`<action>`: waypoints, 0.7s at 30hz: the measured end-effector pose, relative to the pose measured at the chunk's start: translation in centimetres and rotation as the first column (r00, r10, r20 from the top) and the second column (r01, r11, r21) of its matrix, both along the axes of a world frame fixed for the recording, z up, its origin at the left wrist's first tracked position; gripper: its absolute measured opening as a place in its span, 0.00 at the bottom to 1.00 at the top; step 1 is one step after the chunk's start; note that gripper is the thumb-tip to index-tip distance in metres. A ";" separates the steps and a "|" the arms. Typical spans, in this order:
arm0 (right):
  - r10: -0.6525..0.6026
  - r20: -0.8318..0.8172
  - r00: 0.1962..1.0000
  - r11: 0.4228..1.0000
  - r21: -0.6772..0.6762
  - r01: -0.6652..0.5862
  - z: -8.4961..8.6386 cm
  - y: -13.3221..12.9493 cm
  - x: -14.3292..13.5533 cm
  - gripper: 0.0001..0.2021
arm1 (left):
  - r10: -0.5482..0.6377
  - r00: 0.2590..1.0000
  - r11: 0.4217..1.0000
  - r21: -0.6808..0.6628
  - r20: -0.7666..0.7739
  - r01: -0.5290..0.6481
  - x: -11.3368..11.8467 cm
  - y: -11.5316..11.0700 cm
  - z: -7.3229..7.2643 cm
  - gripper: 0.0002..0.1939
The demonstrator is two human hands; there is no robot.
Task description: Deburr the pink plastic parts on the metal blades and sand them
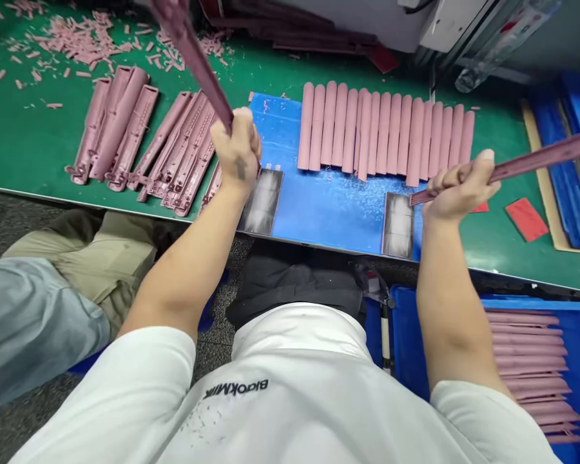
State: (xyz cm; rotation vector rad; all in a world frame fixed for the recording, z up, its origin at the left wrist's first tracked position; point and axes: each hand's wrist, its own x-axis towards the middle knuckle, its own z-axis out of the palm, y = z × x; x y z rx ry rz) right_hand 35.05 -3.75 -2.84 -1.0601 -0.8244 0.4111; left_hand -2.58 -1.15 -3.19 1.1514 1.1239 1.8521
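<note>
My left hand is closed around one end of a long pink plastic channel piece, which slants up and away to the left. My right hand grips another long pink plastic piece that runs out of view at the right. Below my left hand lies a worn dark rectangular pad; a similar pad is just left of my right hand. Between them, a blue mat carries pale dust. Behind it, rounded pink pieces lie side by side in a row.
Hollow pink pieces lie on the green table at left, with pink scraps beyond. A red piece lies at right. A blue tray beside me holds stacked pink parts. Another person sits at left.
</note>
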 end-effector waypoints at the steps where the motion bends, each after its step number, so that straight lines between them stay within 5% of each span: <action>1: 0.021 0.013 1.000 1.000 -0.020 -0.021 0.0 -0.3 0.1 0.33 | -0.010 1.000 1.000 -0.027 -0.003 0.010 0.1 -0.4 0.3 0.36; 4: 0.153 0.044 0.987 0.978 -0.150 -0.145 0.0 -0.5 0.8 0.35 | -0.045 0.999 0.991 -0.125 0.005 0.046 0.1 -0.7 1.0 0.30; 10: 0.239 -0.022 0.971 0.901 -0.368 -0.230 -0.5 3.9 2.6 0.34 | -0.088 0.996 0.874 -0.480 -0.007 0.073 -0.6 3.8 0.4 0.25; 14: 0.220 -0.011 0.975 0.912 -0.352 -0.210 -0.5 5.2 2.5 0.33 | -0.060 0.998 0.884 -0.467 -0.037 0.036 -0.6 5.1 0.2 0.24; 18: 0.274 -0.013 0.962 0.874 -0.415 -0.255 -0.1 5.1 1.7 0.34 | -0.107 0.988 0.833 -0.553 -0.114 0.027 -0.2 5.3 0.3 0.25; 21: 0.201 -0.029 0.979 0.908 -0.370 -0.197 0.2 5.1 1.2 0.35 | -0.034 0.994 0.880 -0.475 -0.107 -0.020 -0.1 5.6 0.0 0.25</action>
